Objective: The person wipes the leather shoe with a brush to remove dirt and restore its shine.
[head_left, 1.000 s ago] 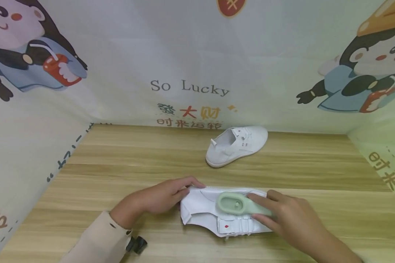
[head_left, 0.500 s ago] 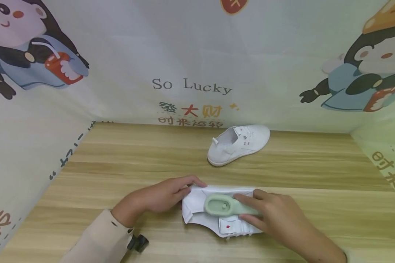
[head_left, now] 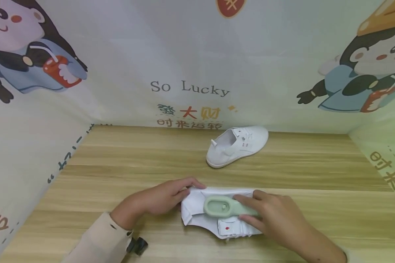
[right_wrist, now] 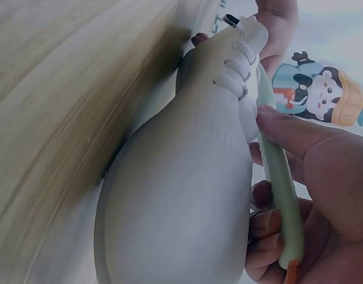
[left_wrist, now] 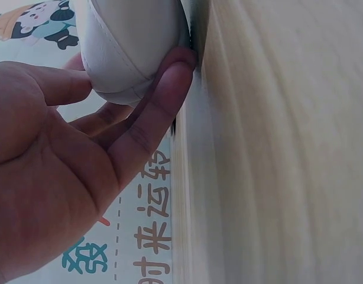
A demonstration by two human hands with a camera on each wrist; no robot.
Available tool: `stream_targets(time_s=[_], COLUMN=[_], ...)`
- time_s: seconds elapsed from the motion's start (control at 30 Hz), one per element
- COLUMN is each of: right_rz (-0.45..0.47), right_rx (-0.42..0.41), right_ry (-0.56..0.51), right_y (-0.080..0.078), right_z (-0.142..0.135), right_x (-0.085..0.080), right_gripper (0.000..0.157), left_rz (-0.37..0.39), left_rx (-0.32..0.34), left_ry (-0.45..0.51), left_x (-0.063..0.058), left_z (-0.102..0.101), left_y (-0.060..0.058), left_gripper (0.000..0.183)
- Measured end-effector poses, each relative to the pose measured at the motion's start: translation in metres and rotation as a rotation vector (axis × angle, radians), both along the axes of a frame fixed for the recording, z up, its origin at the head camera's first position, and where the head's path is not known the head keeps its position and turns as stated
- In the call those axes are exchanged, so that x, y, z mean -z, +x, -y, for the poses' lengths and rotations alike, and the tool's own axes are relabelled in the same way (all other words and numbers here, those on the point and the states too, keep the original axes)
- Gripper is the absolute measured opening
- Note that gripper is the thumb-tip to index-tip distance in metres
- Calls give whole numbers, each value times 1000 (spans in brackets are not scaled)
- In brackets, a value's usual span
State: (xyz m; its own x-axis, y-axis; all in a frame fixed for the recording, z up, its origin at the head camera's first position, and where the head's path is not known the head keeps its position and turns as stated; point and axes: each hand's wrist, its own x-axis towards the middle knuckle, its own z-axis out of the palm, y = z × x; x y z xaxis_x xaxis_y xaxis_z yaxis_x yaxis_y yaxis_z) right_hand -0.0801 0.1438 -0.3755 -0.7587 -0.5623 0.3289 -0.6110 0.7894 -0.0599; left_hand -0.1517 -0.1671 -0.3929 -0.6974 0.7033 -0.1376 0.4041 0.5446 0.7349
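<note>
A white lace-up shoe (head_left: 197,202) lies on its side near the front of the wooden table, heel toward the left. My left hand (head_left: 166,195) grips the heel; in the left wrist view, thumb and fingers wrap the heel (left_wrist: 131,53) from both sides. My right hand (head_left: 279,215) holds a light green brush (head_left: 218,206) by its handle, its oval head flat over the shoe's upward-facing side. In the right wrist view, the fingers curl around the brush handle (right_wrist: 282,195) beside the laces (right_wrist: 235,74). The shoe's toe is hidden behind my right hand in the head view.
A second white shoe (head_left: 238,144) stands upright farther back, near the rear wall. Printed cloth walls (head_left: 128,69) enclose the wooden table (head_left: 135,153) at the back and both sides. A small black device (head_left: 137,246) sits at my left wrist.
My right hand has slid the brush leftward along the shoe toward the heel, then stayed nearly in place over the last half second. The left hand keeps its grip on the heel.
</note>
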Motion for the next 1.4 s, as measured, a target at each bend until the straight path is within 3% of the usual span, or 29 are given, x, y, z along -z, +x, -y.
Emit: stream_targets(time_s=[0.53,1.4], right_rz=[-83,-80], right_rx=[70,130], right_ry=[4,12], right_y=[6,15], right_z=[-28,-48], right_x=[-5,-5], right_gripper=[44,44], left_rz=[4,18], left_rx=[-5,-16], left_ry=[4,-5], left_x=[2,1], left_z=[0,-1], left_y=[1,2], left_gripper=[36,37])
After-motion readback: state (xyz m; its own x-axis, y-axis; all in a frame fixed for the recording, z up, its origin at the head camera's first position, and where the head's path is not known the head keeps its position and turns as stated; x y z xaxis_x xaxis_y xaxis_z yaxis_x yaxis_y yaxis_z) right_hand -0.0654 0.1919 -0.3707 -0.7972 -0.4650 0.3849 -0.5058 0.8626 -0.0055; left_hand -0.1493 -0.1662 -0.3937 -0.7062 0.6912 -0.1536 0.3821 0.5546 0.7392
